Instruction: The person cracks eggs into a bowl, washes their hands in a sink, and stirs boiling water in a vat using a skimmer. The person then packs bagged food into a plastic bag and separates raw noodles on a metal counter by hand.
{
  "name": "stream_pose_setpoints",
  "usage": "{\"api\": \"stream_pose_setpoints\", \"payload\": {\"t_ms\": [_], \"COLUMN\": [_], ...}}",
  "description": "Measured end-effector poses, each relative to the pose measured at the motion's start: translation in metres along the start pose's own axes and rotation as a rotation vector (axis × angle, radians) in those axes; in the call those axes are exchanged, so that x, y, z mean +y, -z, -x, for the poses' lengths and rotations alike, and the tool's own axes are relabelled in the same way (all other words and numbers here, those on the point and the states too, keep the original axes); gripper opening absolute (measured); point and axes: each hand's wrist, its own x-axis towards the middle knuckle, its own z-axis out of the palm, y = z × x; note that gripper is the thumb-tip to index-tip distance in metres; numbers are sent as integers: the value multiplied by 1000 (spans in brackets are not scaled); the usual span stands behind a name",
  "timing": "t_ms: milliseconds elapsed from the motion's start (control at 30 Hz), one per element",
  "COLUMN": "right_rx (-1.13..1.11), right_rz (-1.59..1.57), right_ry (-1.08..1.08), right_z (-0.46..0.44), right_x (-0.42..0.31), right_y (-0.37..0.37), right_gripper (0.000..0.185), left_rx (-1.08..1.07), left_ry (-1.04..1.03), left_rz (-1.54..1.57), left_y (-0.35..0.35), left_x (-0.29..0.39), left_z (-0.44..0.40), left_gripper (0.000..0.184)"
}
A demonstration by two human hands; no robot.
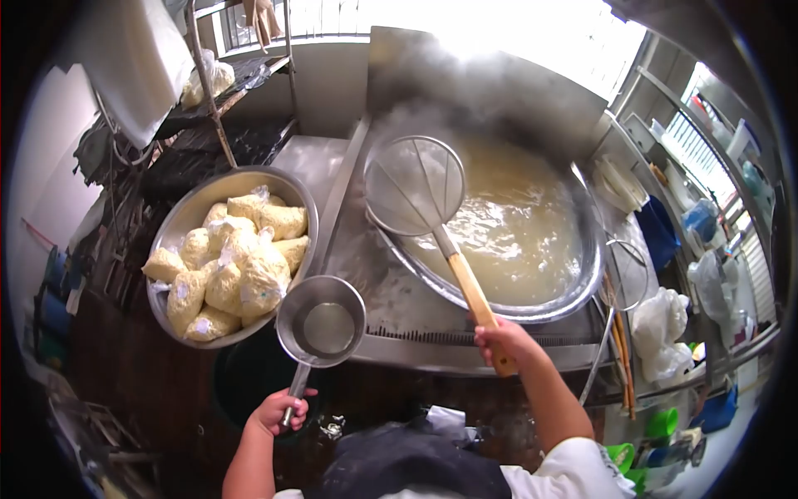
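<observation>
Nearest, a dark apron [399,466]. From it, the right hand [501,339], closer to the steaming vat [532,315], grips a mesh strainer [414,185] slanting forward-left, its head over the vat's left rim; the left hand [278,411] clasps a metal dipper [322,353], bare worktop [386,291] between dipper and vat.

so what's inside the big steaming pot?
The pot holds cloudy, pale brownish liquid with a rippled surface. Steam hazes the back, and the strainer in the right hand screens part of the left. Anything submerged can't be made out.
</observation>
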Motion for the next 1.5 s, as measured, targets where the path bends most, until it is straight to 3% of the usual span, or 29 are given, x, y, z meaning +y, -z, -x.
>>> {"api": "stream_pose_setpoints", "payload": {"t_ms": [133,233,367,500,567,633,700,1000,1167,1300,1367,1433,1500], "right_rx": [164,336,521,522,407,479,542,654,956,1004,1114,1275,1430], "right_rz": [161,390,974,1021,484,530,832,672,579,359,347,629,713], "right_ry": [50,168,442,500,199,121,413,424,625,391,289,354,324], "right_z": [41,50,70,95,107,109,105,98,51,30,23,-5,-16], "right_x": [57,105,125,122,121,124,129,101,80,33,-8,-29,-63], "right_y": [-25,-37,-50,-52,-44,-26,-23,-14,76,171,203,282,302], "right_gripper": [40,51,58,58,56,52,51,50,36,22,25,28,30], "left_rx": [-54,-38,-11,-17,-11,-13,-19,-3,22,49,55,69,109], "left_ry": [-7,-13,-13,-9,-13,-10,-8,8,-32,-46,-45,-45,-28], "left_rz": [-3,-28,-39,-51,-51,-60,-101,-80,4,35,45,61,34], "left_y": [3,6,-2,-3,-5,-5,0,4,0,-1,-3,-7,-11], "left_x": [2,2,6,8,8,8,8,3,0,-2,-2,-3,-2], "left_z": [-2,-2,2,3,4,4,2,-1,-3,-1,0,0,2], "left_gripper": [51,50,52,52,52,52,51,51,50,48,48,49,51]}}
